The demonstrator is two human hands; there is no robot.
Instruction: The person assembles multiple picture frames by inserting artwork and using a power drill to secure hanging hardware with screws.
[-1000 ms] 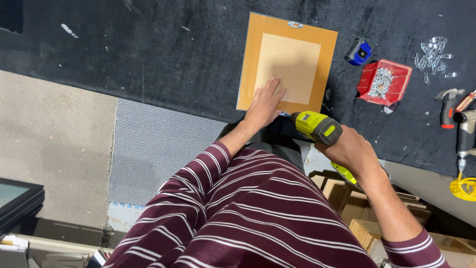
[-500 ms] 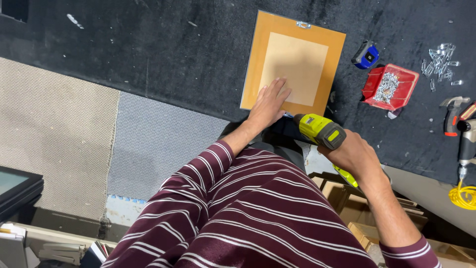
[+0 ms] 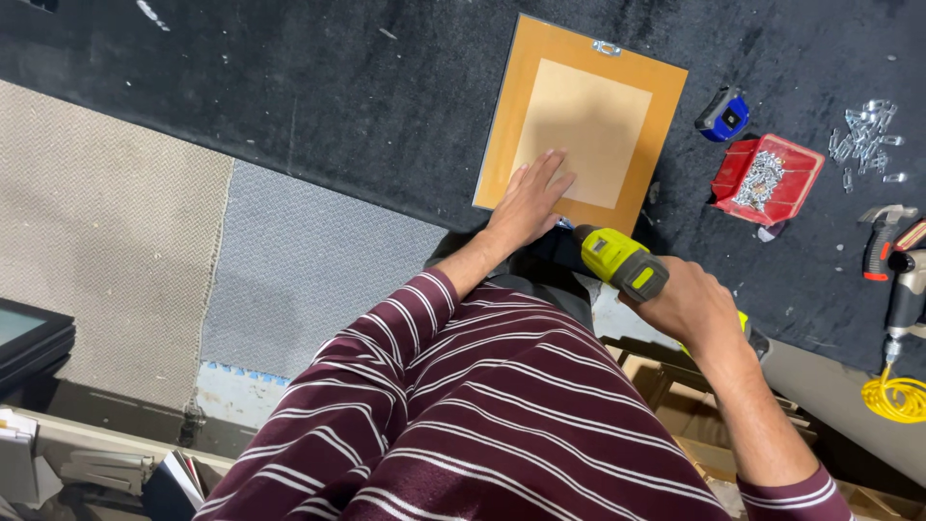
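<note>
On the black felt-covered bench, your left hand [image 3: 529, 201] is pressing flat, fingers spread, on the wooden picture-frame back [image 3: 582, 123] while your right hand [image 3: 691, 307] is gripping the yellow cordless drill [image 3: 622, 261], driving at its near edge; keep it squarely aligned.

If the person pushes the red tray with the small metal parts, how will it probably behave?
The red tray looks shallow and light, so it would probably slide on the dark table covering rather than tip. That covering seems fuzzy, so it may drag a little. The loose metal pieces inside would likely shift or spill if it were pushed fast.
</note>
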